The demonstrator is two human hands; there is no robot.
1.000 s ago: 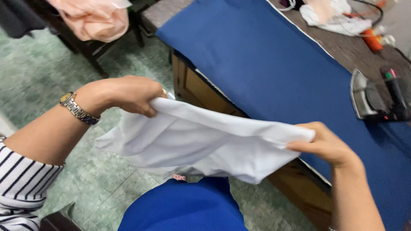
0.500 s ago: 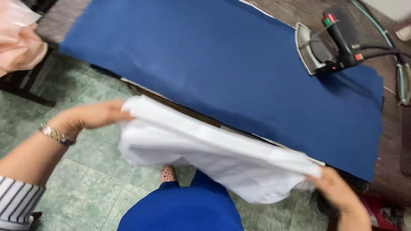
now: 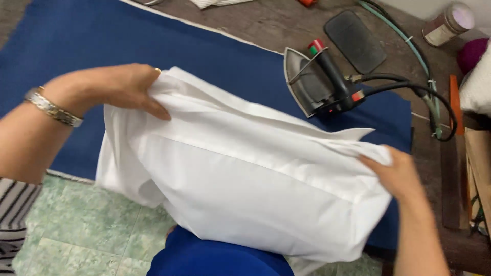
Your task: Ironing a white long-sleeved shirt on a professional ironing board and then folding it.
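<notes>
A white garment (image 3: 245, 179) is stretched between my two hands above the near edge of a blue padded ironing table (image 3: 102, 41). My left hand (image 3: 115, 87), with a metal watch on its wrist, grips the garment's upper left corner. My right hand (image 3: 399, 174) pinches the garment's right end, near a pointed collar tip. The cloth sags below both hands and hides the table's front edge and part of my blue lap.
A steam iron (image 3: 319, 84) with a black handle stands on the table's right end, its hose and cable running right. A black iron rest pad (image 3: 355, 41) and a small jar (image 3: 450, 23) lie behind it. Green tiled floor (image 3: 76, 230) shows at lower left.
My view has swung right and closer to the table. Both hands have carried the white garment up and forward over the blue surface, spreading it wider.
</notes>
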